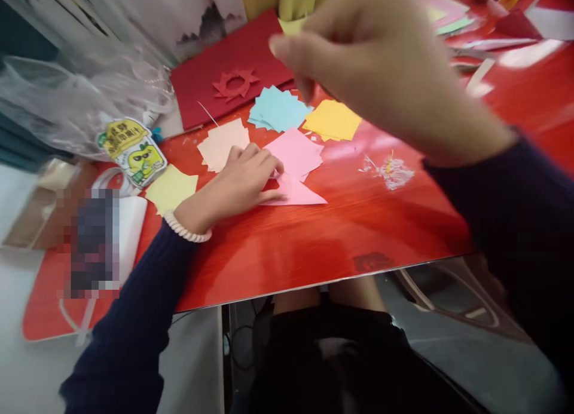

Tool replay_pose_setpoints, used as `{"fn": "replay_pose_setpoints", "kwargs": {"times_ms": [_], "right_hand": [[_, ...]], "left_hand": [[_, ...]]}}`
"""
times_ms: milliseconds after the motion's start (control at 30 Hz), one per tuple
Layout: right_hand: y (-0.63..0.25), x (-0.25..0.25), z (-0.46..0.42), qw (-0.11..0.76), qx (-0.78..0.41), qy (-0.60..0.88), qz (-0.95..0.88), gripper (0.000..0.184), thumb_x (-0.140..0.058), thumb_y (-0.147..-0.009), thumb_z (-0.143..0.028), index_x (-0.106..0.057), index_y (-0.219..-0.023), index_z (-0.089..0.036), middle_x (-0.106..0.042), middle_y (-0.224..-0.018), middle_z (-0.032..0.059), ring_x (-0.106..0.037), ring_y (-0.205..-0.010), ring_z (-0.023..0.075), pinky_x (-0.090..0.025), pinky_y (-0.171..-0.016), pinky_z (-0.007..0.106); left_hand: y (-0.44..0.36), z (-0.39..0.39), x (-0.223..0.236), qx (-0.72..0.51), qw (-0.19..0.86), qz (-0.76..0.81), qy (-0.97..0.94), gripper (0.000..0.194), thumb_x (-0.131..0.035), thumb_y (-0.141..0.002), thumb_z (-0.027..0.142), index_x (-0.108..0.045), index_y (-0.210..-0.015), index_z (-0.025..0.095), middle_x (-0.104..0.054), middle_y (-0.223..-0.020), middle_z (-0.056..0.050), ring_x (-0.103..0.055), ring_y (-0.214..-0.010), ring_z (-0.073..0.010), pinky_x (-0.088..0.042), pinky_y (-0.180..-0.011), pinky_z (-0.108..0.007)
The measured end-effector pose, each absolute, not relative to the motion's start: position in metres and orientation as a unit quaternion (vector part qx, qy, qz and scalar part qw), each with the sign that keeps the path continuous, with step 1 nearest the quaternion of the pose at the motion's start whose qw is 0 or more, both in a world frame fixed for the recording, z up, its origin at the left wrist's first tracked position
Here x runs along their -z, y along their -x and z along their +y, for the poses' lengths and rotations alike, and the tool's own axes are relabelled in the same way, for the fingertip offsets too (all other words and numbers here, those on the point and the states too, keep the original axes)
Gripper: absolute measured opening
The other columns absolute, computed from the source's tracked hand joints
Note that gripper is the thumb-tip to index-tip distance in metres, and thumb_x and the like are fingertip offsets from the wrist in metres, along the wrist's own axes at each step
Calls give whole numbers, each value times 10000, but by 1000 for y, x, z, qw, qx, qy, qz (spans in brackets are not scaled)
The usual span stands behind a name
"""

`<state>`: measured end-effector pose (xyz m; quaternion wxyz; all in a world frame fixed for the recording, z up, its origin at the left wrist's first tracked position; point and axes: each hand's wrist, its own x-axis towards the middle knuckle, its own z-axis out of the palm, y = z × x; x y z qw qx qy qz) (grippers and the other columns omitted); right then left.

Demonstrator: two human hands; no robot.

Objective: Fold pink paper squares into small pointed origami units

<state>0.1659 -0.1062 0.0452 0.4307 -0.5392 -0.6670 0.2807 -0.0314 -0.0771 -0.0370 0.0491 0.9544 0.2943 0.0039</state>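
Observation:
My left hand (244, 184), with a pale coiled band (186, 230) at the wrist, rests on the table and grips a folded pink paper (305, 192). Its thumb and fingers hold the left part of the paper down. Right behind lies a stack of pink squares (296, 153). Raised high over the table, close to the camera, my right hand (359, 61) has its fingers curled in and its thumb against them. It is blurred, and anything it may pinch cannot be made out.
Paper stacks in peach (224, 144), blue (278, 109), orange (332, 120) and yellow (171, 190) surround the left hand. A red folded ring (235, 84) sits on dark red sheets (192, 97). White threads (394, 172) lie right; a printed pouch (134, 151) stands left.

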Motion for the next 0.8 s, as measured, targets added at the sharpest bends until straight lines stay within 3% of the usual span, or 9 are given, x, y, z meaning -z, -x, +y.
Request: {"fn": "replay_pose_setpoints", "kwargs": {"times_ms": [67, 133, 167, 300, 367, 633, 800], "right_hand": [[-153, -18, -95, 390, -146, 546, -727, 419, -455, -909, -193, -401, -494, -167, -413, -531, -34, -524, -615, 83, -305, -534, 201], [-148, 14, -98, 334, -155, 545, -754, 398, -477, -915, -248, -419, -527, -181, -426, -525, -20, -498, -556, 113, -326, -538, 255], [-147, 29, -101, 264, -149, 525, -795, 389, -466, -923, -286, -418, -550, -187, -432, -539, -9, -513, -577, 137, -335, -559, 276], [-144, 57, -104, 209, -144, 520, -815, 339, -441, -937, -312, -466, -628, -174, -493, -623, 23, -597, -747, 209, -372, -657, 303], [-143, 59, -101, 197, -143, 521, -818, 350, -390, -960, -303, -467, -648, -166, -520, -666, 32, -608, -825, 221, -374, -700, 305], [-148, 56, -101, 220, -173, 497, -821, 376, -353, -981, -351, -363, -642, -188, -492, -685, -2, -537, -770, 128, -330, -697, 265], [-150, 54, -100, 336, -236, 456, -789, 270, -487, -932, -379, -405, -752, -194, -488, -738, -39, -473, -695, 71, -333, -631, 209]], "left_hand": [[28, -81, 43, -18, 69, 278, -958, 237, -495, -901, 397, -552, -905, 168, -575, -942, -58, -486, -946, -229, -354, -904, -438], [30, -89, 47, -33, 97, 274, -956, 223, -454, -923, 366, -538, -875, 166, -559, -946, -65, -494, -942, -228, -377, -890, -426], [32, -92, 48, -43, 110, 277, -954, 232, -461, -918, 383, -533, -889, 164, -551, -973, -74, -499, -955, -235, -388, -890, -423], [33, -98, 55, -91, 132, 305, -939, 500, -571, -795, 582, -494, -1049, 158, -512, -1089, -110, -500, -1041, -294, -403, -927, -454], [30, -98, 57, -104, 147, 320, -930, 542, -573, -775, 615, -487, -1054, 159, -506, -1077, -110, -506, -1040, -303, -411, -926, -463], [31, -97, 55, -125, 269, 338, -893, 420, -661, -743, 543, -477, -846, 180, -483, -809, -10, -557, -795, -191, -477, -728, -352], [29, -98, 56, -294, 288, 367, -834, 294, -615, -832, 456, -531, -913, 186, -512, -797, 19, -515, -695, -93, -416, -614, -252]]}}
